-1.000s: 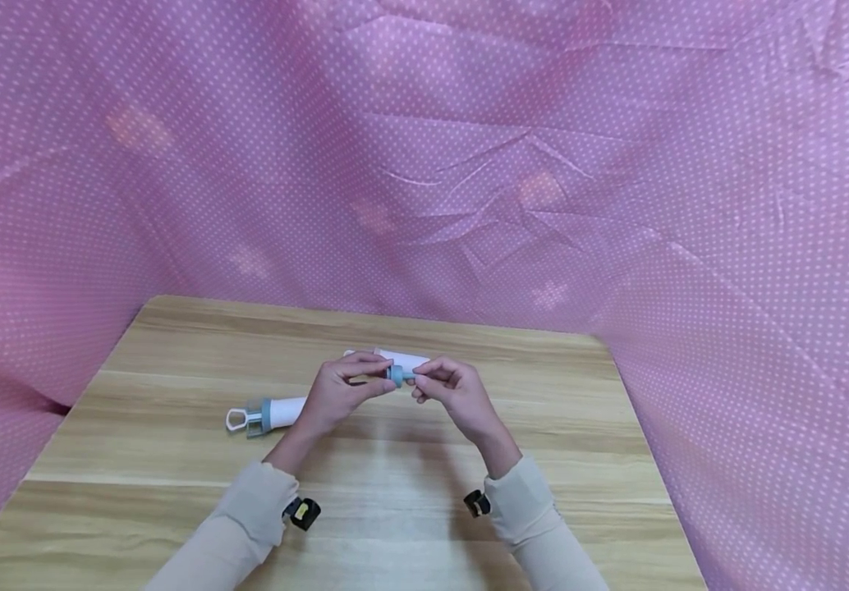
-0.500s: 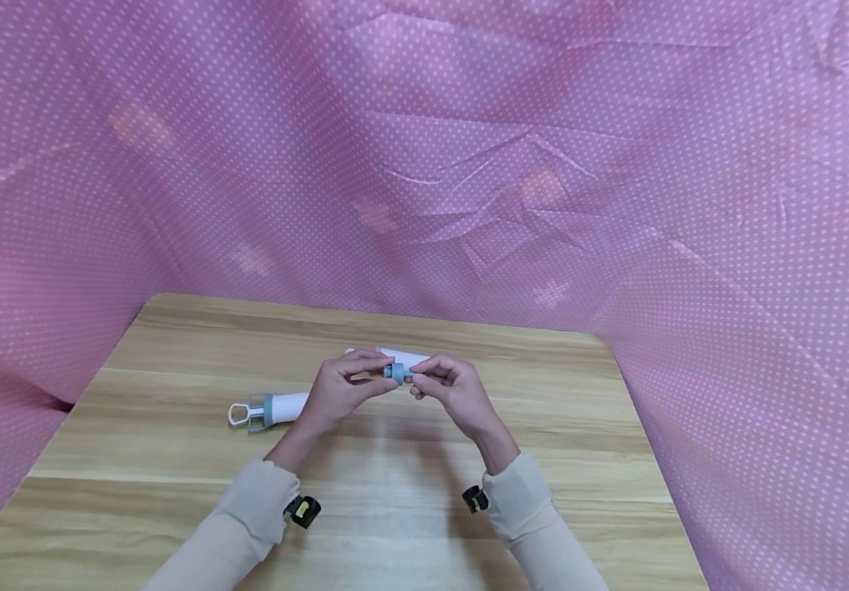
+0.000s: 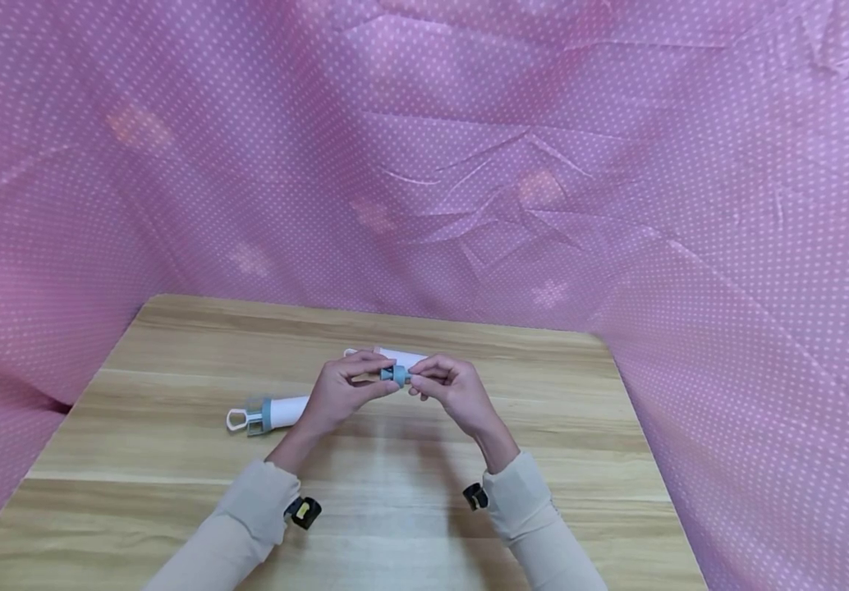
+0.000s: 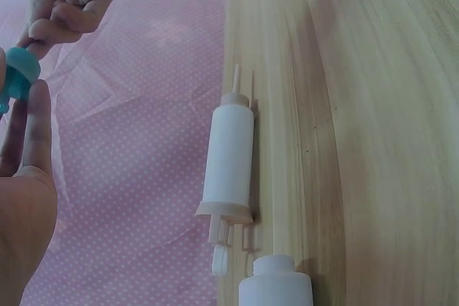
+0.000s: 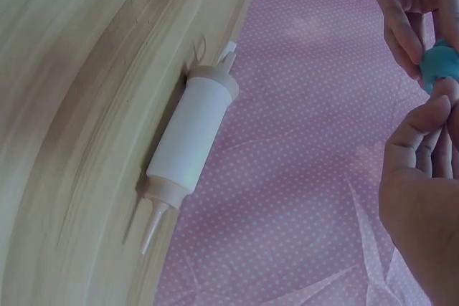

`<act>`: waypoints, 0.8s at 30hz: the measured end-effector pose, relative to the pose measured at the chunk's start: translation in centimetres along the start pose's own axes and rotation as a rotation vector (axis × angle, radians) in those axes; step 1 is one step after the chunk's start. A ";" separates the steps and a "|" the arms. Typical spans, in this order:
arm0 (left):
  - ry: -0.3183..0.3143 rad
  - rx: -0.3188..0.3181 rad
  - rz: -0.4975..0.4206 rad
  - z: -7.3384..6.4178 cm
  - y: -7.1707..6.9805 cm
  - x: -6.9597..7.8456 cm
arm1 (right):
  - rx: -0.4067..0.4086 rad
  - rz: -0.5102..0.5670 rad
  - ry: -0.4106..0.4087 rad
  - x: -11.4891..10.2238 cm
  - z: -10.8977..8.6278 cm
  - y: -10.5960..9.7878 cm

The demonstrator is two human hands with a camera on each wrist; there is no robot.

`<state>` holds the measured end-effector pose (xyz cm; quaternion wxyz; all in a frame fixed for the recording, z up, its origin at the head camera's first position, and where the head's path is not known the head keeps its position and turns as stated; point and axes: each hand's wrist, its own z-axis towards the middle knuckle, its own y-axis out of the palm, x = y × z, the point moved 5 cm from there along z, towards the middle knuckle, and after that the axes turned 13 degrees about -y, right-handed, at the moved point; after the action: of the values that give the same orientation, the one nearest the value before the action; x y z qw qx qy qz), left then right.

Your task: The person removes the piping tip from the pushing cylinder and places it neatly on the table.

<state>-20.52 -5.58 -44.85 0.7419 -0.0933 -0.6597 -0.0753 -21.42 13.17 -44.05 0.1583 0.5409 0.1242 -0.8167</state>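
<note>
In the head view, a small blue-green nozzle cap [image 3: 398, 375] is held between both hands above the table. The thumb and fingers of my left hand [image 3: 337, 392] pinch its wide part. My right hand [image 3: 461, 396] pinches its narrow end, which the fingertips mostly hide. Below and left lies a white tube [image 3: 289, 412] with a blue-green collar and a white loop handle. Its bare neck [image 4: 274, 264] shows in the left wrist view. Behind the hands lies a second white tube [image 5: 188, 132], with a pale pinkish collar at one end and a thin spout at the other.
A wood-grain table [image 3: 380, 509] lies under both arms. Pink dotted cloth [image 3: 424, 164] hangs behind the table and along its sides. A small black wrist camera [image 3: 303, 513] sits at the left cuff and another black camera [image 3: 475, 497] at the right.
The right fingertips have come closer to the nozzle cap's wide part, and less of its narrow end shows. The left hand stays nearly in place. Both tubes lie where they were.
</note>
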 end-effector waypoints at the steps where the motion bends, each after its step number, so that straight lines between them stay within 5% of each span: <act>1: -0.001 -0.007 -0.004 0.0 0.1 0.0 | -0.002 -0.005 0.002 -0.1 0.0 0.0; 9: 0.015 -0.004 0.010 -0.2 0.4 0.0 | -0.024 0.012 0.014 0.0 -0.2 0.1; 17: -0.009 0.082 0.053 -0.2 0.1 0.0 | -0.039 0.011 0.004 -0.3 -0.3 0.4; 24: 0.022 0.075 0.027 -0.2 0.2 -0.1 | -0.047 0.033 0.001 0.1 -0.3 0.6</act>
<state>-20.26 -5.39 -44.95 0.7531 -0.0734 -0.6525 -0.0413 -20.95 12.71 -44.24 0.1844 0.5393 0.1342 -0.8107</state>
